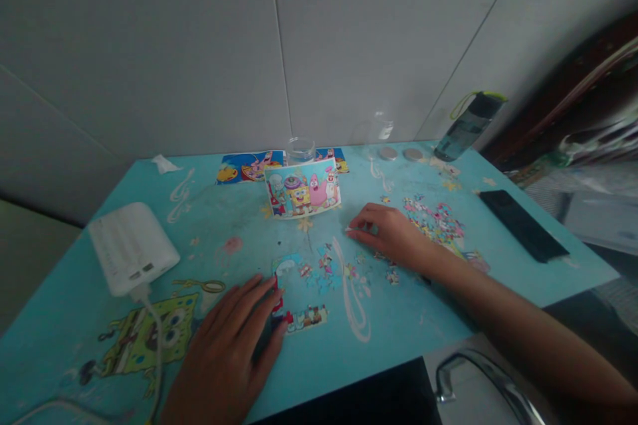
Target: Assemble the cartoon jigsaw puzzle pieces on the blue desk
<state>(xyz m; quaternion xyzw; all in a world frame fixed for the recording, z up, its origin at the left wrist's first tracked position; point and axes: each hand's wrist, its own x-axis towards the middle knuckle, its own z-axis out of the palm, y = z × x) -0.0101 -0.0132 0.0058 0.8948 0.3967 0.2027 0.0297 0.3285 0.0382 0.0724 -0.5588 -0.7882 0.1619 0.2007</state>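
My left hand (232, 345) lies flat on the blue cartoon-printed table (74, 305), fingers spread, its fingertips touching the left edge of a partly joined jigsaw section (304, 315). My right hand (386, 232) reaches across the table, fingers curled in a pinch on a small pale puzzle piece (350, 231). Loose joined pieces (323, 269) lie between my hands. A heap of loose puzzle pieces (436, 219) sits just right of my right hand. A cartoon reference picture (302, 189) stands propped at the back centre.
A white power bank (132, 246) with a cable lies at the left. A glass jar (300, 148), two round lids (399, 154) and a dark water bottle (466, 125) stand along the wall. A black phone (522, 224) lies at the right. A metal chair handle (478, 372) shows below the table edge.
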